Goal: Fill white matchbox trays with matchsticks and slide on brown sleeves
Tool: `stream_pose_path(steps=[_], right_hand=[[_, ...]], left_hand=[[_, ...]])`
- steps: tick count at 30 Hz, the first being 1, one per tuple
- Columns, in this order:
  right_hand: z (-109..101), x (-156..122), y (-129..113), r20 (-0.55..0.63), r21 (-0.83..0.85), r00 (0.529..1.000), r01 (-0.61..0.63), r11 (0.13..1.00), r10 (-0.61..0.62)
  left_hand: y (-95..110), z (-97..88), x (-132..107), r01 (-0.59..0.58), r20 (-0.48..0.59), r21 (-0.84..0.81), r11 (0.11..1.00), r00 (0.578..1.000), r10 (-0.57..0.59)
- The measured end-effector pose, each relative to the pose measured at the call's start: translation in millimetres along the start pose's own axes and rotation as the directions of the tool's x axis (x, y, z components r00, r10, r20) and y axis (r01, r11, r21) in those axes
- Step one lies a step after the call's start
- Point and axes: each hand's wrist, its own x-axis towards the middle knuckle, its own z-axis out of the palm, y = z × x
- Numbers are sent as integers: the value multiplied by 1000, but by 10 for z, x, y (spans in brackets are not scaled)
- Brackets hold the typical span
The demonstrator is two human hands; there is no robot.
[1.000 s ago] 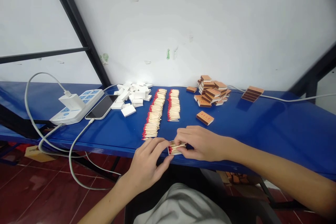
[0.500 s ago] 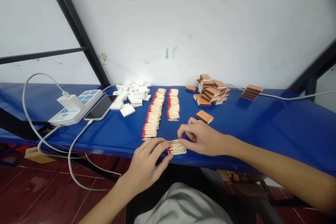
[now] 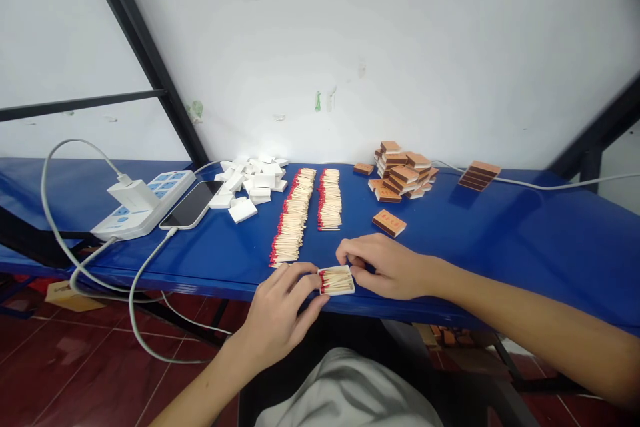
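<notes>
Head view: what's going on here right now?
A person's left hand holds a white tray of red-tipped matches at the near edge of the blue table. The right hand is at the tray's other end; whether it touches is unclear. Beyond lie two rows of matches, between piled white pieces and brown matchboxes.

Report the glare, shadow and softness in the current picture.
Head view: glare bleaches the rearmost white trays; head view: a dark shadow falls on the table by the striped pack; head view: lettering on the front brown box is too soft to read.
</notes>
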Motion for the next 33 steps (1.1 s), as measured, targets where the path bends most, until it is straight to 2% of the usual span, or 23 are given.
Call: stream_pose_path(steps=[7,33], right_hand=[[14,20,-22,24,-40,1000,21,999,-20],[20,45,-61,19,-66,999,33,997,-32]], left_hand=[[0,-15,2,4,29,6,1000,1000,-4],[-15,12,8,-13,-35,-2,1000,999,13]])
